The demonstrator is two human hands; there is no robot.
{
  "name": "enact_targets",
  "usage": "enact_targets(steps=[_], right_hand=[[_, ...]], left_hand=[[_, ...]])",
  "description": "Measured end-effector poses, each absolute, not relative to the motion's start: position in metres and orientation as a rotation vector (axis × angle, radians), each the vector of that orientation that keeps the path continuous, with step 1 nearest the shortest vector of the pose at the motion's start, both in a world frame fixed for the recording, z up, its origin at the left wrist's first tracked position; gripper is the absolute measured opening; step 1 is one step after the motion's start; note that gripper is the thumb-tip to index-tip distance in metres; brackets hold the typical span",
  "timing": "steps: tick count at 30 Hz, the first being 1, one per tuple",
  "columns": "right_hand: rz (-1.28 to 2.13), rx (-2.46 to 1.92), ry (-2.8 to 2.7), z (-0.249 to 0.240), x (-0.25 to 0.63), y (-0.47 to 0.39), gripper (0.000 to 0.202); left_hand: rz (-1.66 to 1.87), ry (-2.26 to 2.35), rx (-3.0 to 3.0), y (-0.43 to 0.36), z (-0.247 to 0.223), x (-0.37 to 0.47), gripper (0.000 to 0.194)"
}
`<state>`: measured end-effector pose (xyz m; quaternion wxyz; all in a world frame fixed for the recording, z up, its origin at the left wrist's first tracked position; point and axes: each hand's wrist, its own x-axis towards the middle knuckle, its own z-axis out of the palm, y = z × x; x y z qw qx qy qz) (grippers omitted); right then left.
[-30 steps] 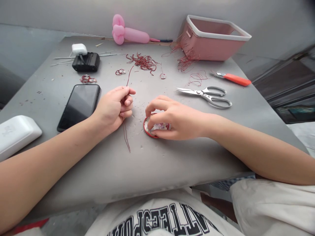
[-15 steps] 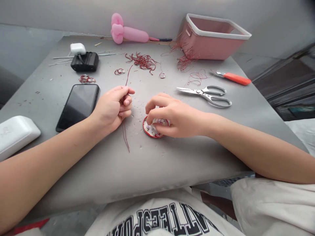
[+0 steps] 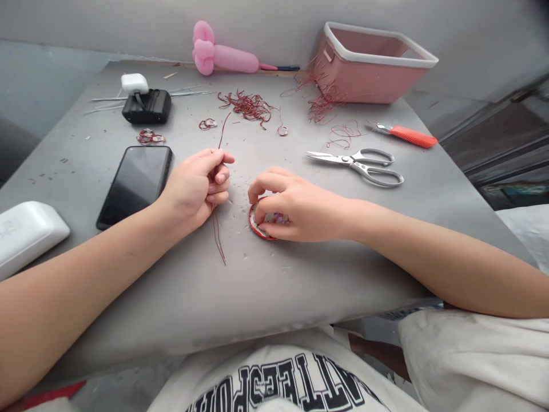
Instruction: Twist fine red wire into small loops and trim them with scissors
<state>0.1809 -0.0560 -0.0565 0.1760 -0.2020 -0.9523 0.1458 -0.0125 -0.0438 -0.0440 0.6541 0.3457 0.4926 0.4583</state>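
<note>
Right hand (image 3: 302,209) has narrowed over the bead dish (image 3: 253,222) — hold unclear — left hand (image 3: 193,186) pinching red cord (image 3: 222,130).

We find a bin (image 3: 369,84) at upper right, behind scissors (image 3: 346,161). Center frame, a dish (image 3: 251,224) of beads (image 3: 279,218) sits beneath our right hand (image 3: 298,203); at left, a phone (image 3: 134,186) lies beside our left hand (image 3: 199,183).

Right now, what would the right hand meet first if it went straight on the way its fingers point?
Most likely the beads in the red-rimmed dish: the right hand curls its fingers down over it. Whether the fingertips already touch them is unclear.
</note>
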Motion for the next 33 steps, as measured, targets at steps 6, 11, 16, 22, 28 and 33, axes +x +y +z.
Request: enact_targets(steps=[6,11,16,22,28,33], right_hand=[[0.445,-0.630,-2.729,-0.061,0.175,-0.053,0.012],[0.459,-0.552,-2.597,-0.049,0.182,-0.049,0.011],[0.717,-0.800,-2.223,-0.020,0.211,-0.047,0.016],[0.742,-1.016,-2.069,-0.030,0.243,-0.031,0.020],[0.786,-1.113,-1.909,-0.047,0.262,-0.021,0.020],[0.810,-1.042,-1.800,-0.054,0.263,-0.017,0.026]], left_hand=[[1.039,1.110,0.779,-0.045,-0.046,-0.013,0.028],[1.029,1.123,0.774,-0.044,-0.042,-0.014,0.027],[0.683,1.115,0.726,-0.069,-0.021,-0.008,0.027],[0.418,1.022,0.716,-0.106,-0.020,0.007,0.025],[0.597,1.128,0.733,-0.091,-0.035,0.013,0.015],[0.894,1.124,0.752,-0.051,-0.042,0.008,0.019]])
